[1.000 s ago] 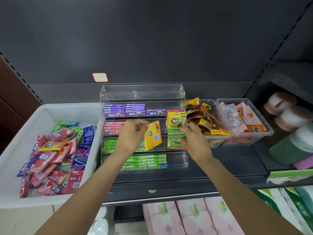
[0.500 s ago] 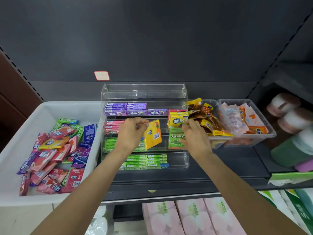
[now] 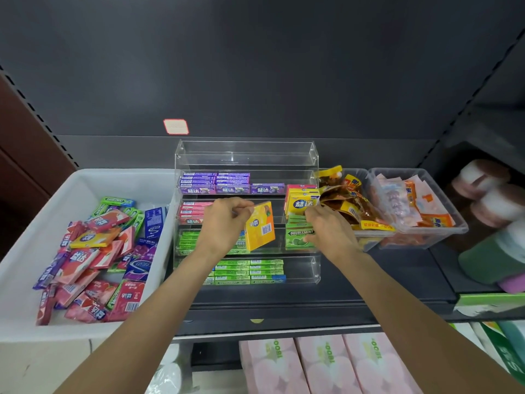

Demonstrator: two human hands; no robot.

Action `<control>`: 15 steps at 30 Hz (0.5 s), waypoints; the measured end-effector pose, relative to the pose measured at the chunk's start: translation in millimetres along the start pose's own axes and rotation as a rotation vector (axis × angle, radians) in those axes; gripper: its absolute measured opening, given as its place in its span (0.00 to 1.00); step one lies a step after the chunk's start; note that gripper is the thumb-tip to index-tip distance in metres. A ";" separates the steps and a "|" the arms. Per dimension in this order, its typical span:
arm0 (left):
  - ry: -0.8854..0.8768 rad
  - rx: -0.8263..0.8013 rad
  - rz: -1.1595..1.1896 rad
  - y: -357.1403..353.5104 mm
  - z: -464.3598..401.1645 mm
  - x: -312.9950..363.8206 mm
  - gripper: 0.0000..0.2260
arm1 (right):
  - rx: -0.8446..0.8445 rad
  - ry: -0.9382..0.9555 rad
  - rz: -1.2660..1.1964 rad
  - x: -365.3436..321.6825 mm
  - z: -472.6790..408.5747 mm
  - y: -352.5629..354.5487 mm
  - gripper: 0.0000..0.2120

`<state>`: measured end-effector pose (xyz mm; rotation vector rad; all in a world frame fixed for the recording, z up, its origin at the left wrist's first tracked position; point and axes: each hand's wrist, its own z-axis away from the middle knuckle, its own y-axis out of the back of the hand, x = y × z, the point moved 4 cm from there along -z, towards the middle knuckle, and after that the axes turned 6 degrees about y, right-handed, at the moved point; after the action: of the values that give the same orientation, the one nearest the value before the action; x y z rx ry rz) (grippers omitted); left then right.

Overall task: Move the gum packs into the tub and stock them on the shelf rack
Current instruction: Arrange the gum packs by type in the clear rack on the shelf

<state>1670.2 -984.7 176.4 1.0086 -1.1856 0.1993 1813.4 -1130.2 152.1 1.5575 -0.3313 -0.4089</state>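
One yellow gum pack (image 3: 260,226), pinched by left hand (image 3: 224,223)

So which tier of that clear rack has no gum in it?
The topmost, rearmost tier of the clear rack: it alone shows only bare acrylic, while every tier below holds gum packs.

Rack (image 3: 246,155): clear glossy plastic. Tub (image 3: 85,186): white matt plastic. Gum packs (image 3: 93,251): glossy printed wrap and card. Shelf (image 3: 383,280): dark matt metal. Bins (image 3: 443,231), right: clear plastic.
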 end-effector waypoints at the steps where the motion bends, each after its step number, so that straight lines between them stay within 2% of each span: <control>1: -0.001 -0.001 -0.001 -0.3 0.0 -0.1 0.09 | 0.004 0.003 -0.008 0.3 -0.4 0.2 0.20; 9: 0.017 -0.023 0.023 -5.7 -3.0 1.4 0.08 | 0.063 0.017 -0.016 2.2 9.6 -5.6 0.20; 15: 0.006 -0.031 0.019 -10.1 -2.6 2.8 0.08 | 0.207 0.005 -0.071 8.4 19.9 -5.7 0.12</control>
<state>1679.3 -989.5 173.1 0.9691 -1.1899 0.1981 1811.5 -1151.6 145.8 1.7760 -0.3229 -0.4364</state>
